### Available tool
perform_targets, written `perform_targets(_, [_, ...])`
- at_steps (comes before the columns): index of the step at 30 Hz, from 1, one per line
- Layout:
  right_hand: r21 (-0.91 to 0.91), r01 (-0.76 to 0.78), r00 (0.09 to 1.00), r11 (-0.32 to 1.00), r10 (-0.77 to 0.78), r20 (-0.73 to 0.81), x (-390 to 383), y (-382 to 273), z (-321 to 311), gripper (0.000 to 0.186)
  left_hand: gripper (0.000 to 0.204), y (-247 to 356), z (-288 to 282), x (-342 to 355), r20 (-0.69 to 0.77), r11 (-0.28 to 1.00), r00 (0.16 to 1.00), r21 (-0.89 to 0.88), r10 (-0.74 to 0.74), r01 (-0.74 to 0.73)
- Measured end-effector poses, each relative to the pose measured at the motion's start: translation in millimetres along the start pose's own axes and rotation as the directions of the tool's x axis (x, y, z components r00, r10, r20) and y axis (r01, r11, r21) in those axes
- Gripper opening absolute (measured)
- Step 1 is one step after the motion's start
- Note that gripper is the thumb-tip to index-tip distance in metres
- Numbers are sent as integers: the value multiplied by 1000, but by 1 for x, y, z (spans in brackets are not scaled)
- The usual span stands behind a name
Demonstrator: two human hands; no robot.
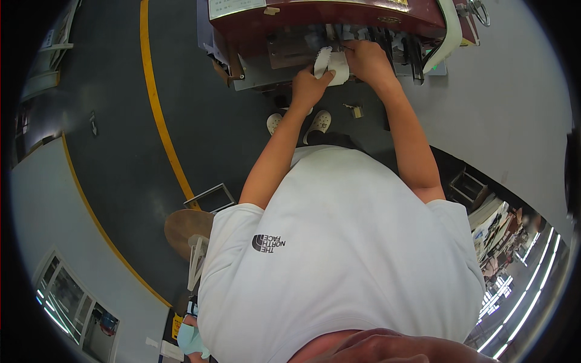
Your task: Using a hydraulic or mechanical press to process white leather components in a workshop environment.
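At the top of the head view, my left hand (311,88) grips a curled white piece of material (338,72), paper or cloth, with a narrow folded strip at its left side. My right hand (371,63) is at the piece's upper right, its fingers closed on something small that I cannot make out inside the opening of a dark red machine (321,12). A metal plate (284,51) lies inside that opening, left of the white piece, and dark bars (413,60) stand to the right of my right hand.
A round brown stool seat (184,230) is at my left. A small metal object (356,111) sits below the machine near my light clogs (318,124). Another person's light-blue sleeve or clothing (193,339) shows at lower left. A yellow floor line (154,103) runs along the left.
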State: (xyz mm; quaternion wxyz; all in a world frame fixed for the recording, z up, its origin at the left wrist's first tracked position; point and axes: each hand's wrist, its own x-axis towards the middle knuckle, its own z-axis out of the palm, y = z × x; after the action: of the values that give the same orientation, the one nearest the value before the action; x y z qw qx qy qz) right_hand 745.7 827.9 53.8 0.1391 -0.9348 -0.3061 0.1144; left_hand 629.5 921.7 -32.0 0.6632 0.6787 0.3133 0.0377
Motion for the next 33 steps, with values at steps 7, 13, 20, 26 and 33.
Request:
perform_targets(7, [-113, -44, 988, 993, 60, 142, 17, -17, -12, 26, 39, 4, 2, -4, -16, 998, 999, -54, -41, 40])
perform_targets(13, [-227, -82, 993, 970, 99, 66, 2, -28, 3, 18, 37, 8, 7, 3, -38, 994, 997, -88, -61, 57])
perform_targets(20, [-181, -52, 998, 982, 55, 7, 7, -25, 0, 15, 32, -3, 0, 4, -9, 991, 999, -128, -36, 35])
perform_targets(26, [-175, -60, 996, 983, 47, -79, -7, -18, 15, 21, 31, 17, -20, -7, 109, 944, 989, -304, -101, 130])
perform_targets(33, [714, 71, 997, 697, -33, -66, -61, -26, 0, 27, 34, 40, -78, -54, 464, 763, 886, -567, -14, 309])
